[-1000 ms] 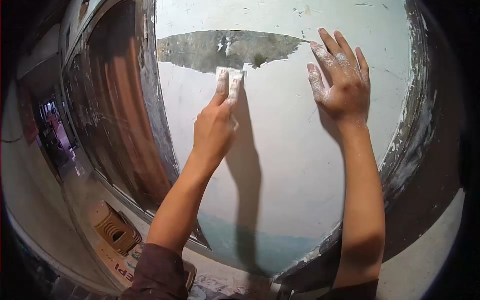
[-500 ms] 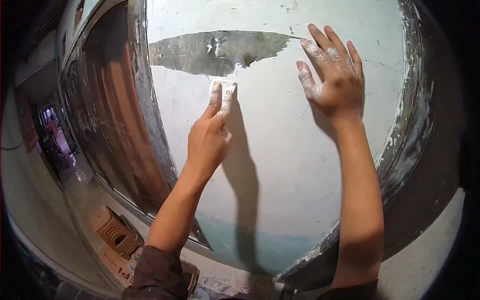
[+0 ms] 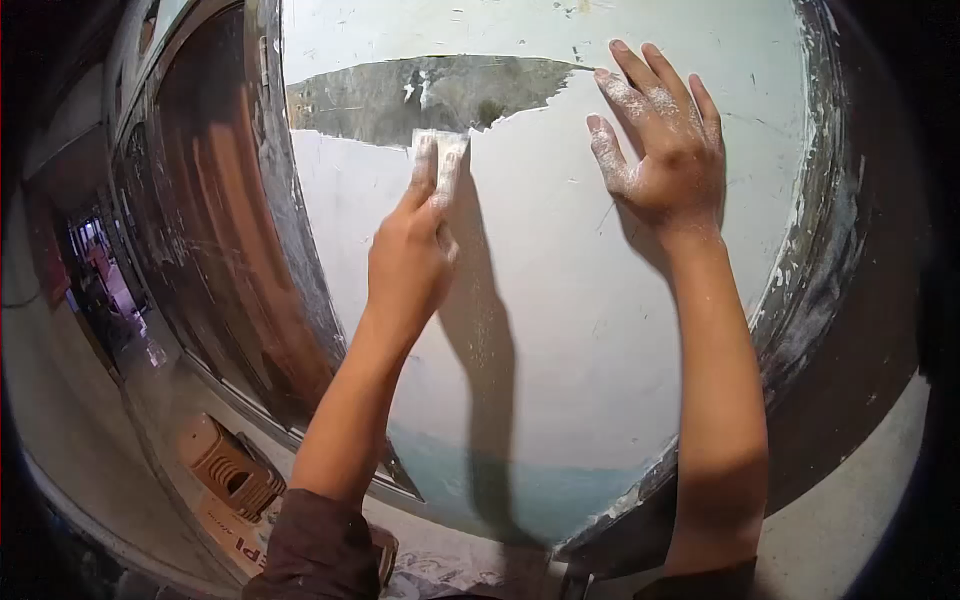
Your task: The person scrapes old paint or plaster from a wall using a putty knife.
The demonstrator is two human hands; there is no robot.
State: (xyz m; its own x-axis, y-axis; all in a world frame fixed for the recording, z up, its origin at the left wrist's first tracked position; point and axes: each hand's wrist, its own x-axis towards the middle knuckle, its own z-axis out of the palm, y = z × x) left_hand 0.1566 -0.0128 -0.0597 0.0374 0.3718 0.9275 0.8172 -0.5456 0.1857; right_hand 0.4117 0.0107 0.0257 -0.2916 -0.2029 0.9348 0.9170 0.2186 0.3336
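Note:
My left hand (image 3: 412, 255) grips a flat scraper (image 3: 441, 140) coated in white dust, two fingers stretched along its face. Its straight upper edge lies at the lower border of a bare grey patch (image 3: 370, 100) in the white painted wall (image 3: 560, 300). The handle is hidden in my palm. My right hand (image 3: 665, 150) is spread open against the wall, right of the patch, with white powder on its fingers and thumb. One fingertip is near the patch's pointed right end.
A worn frame (image 3: 300, 200) borders the wall at left, beside a brown door (image 3: 215, 200). Another chipped edge (image 3: 810, 230) runs down the right. At lower left, a brown plastic stool (image 3: 230, 465) stands by a printed cardboard box (image 3: 225, 530). A passage opens far left.
My left hand has slid the scraper upward along the wall, onto the patch's lower edge. My right hand stays in place on the wall. The view has shifted slightly.

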